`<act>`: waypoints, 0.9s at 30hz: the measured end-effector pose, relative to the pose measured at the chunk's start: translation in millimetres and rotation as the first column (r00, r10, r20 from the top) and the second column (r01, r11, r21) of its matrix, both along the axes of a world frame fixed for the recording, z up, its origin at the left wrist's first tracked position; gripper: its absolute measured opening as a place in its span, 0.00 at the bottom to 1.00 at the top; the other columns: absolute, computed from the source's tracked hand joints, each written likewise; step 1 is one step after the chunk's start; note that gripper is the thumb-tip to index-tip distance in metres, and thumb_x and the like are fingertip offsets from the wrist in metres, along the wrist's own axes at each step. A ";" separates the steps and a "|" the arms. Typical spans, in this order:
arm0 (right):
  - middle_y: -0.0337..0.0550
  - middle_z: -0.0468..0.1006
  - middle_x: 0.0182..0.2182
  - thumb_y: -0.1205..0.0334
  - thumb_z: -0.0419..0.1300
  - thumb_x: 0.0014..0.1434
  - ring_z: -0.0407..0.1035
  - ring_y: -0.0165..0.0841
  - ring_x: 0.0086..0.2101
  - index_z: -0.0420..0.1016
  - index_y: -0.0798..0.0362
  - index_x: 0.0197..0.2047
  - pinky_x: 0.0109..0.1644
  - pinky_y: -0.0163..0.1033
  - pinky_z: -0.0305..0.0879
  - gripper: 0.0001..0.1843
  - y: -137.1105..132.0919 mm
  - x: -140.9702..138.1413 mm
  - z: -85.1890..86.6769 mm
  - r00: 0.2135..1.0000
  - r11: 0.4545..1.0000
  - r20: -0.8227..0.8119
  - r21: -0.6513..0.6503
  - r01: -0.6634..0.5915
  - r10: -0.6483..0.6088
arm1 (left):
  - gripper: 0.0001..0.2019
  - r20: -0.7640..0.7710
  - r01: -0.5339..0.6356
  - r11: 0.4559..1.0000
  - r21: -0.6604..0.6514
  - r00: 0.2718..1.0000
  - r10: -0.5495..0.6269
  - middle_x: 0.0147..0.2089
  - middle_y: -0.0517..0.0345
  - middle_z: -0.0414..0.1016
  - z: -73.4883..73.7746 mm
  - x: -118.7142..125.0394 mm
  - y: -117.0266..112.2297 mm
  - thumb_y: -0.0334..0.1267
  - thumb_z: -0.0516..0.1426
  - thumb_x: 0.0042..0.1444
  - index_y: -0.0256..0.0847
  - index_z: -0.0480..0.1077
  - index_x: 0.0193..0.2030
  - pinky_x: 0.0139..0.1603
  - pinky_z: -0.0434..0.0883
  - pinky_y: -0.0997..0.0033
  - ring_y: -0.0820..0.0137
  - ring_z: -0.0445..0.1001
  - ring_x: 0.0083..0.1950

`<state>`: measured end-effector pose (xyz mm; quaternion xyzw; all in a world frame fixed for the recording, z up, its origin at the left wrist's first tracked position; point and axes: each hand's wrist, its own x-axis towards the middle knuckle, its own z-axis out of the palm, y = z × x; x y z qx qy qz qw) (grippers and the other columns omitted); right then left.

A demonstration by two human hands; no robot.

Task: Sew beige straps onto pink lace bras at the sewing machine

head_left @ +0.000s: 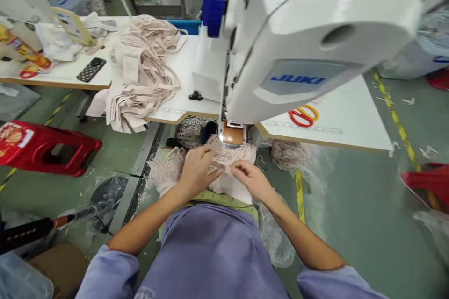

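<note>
A pale pink lace bra [236, 190] lies across my lap, just below the needle end of a white sewing machine [336, 14]. My left hand [197, 170] pinches a part of it with thumb and fingers. Close by on the right, my right hand [253, 180] grips the same fabric between thumb and fingertips. Lace cup-shaped fabric [166, 170] bulges out left of my left hand. More lace is bunched under the machine's front, by an orange-brown plate [233, 135]. Motion blur and my fingers hide the exact edge being held.
Pale pink straps [147, 74] are heaped on the white table [185, 63], left of the machine. A black clip [195, 96] lies nearby. Red-handled scissors [300, 118] rest on the right tabletop. A patterned phone [91, 69] sits at left, above a red stool [45, 147].
</note>
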<state>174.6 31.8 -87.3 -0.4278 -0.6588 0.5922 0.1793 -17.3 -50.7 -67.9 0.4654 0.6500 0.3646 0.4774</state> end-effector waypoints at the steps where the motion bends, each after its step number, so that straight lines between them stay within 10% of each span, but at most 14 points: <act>1: 0.36 0.71 0.26 0.46 0.59 0.59 0.62 0.30 0.26 0.71 0.52 0.34 0.31 0.34 0.59 0.16 -0.4 -1.7 -5.1 0.991 0.991 -0.040 -0.038 0.126 -0.127 | 0.17 0.076 -0.089 0.996 0.013 0.993 0.088 0.51 0.48 0.74 -6.6 5.8 -6.7 0.44 0.64 0.52 0.41 0.74 0.47 0.56 0.65 0.62 0.59 0.68 0.57; 4: 0.33 0.64 0.25 0.46 0.56 0.60 0.57 0.29 0.25 0.64 0.50 0.35 0.28 0.34 0.57 0.16 -8.4 -11.7 -13.9 0.916 0.918 -0.094 -0.114 0.379 -0.390 | 0.15 0.281 -0.128 0.992 -0.009 0.951 0.126 0.43 0.51 0.77 -28.6 27.5 -24.5 0.49 0.67 0.47 0.41 0.76 0.37 0.51 0.70 0.59 0.59 0.74 0.49; 9: 0.36 0.64 0.29 0.48 0.52 0.66 0.59 0.30 0.28 0.64 0.51 0.39 0.32 0.36 0.59 0.14 -35.7 -33.1 -8.7 0.913 0.900 -0.143 0.165 0.404 -0.383 | 0.31 0.504 -0.168 0.986 -0.019 0.850 0.155 0.39 0.47 0.79 -49.5 48.5 -24.9 0.67 0.55 0.53 0.36 0.77 0.37 0.46 0.73 0.59 0.59 0.78 0.45; 17: 0.39 0.70 0.30 0.54 0.51 0.68 0.66 0.32 0.29 0.64 0.51 0.39 0.33 0.37 0.64 0.10 -60.6 -55.0 -24.8 0.922 0.860 -0.165 0.332 0.387 -0.351 | 0.28 0.437 -0.458 0.889 -0.031 0.793 0.424 0.49 0.48 0.78 -17.8 47.1 -10.8 0.57 0.57 0.59 0.37 0.69 0.57 0.56 0.69 0.64 0.63 0.76 0.50; 24: 0.49 0.74 0.46 0.56 0.60 0.62 0.68 0.40 0.49 0.70 0.50 0.49 0.52 0.46 0.66 0.13 -24.5 -11.5 8.3 0.988 0.787 -0.052 0.612 -0.082 0.144 | 0.18 0.254 -0.022 0.998 -0.066 0.967 0.038 0.21 0.63 0.68 15.1 4.5 -21.0 0.50 0.59 0.59 0.37 0.71 0.26 0.32 0.64 0.74 0.73 0.65 0.26; 27: 0.40 0.75 0.34 0.56 0.57 0.63 0.70 0.32 0.35 0.70 0.50 0.43 0.39 0.38 0.65 0.08 -11.0 -0.9 31.7 0.881 0.747 0.100 0.491 -0.448 0.463 | 0.17 0.184 0.179 0.975 -0.130 0.971 -0.154 0.24 0.64 0.67 29.9 -1.7 -20.4 0.50 0.59 0.58 0.36 0.72 0.30 0.29 0.61 0.75 0.74 0.64 0.27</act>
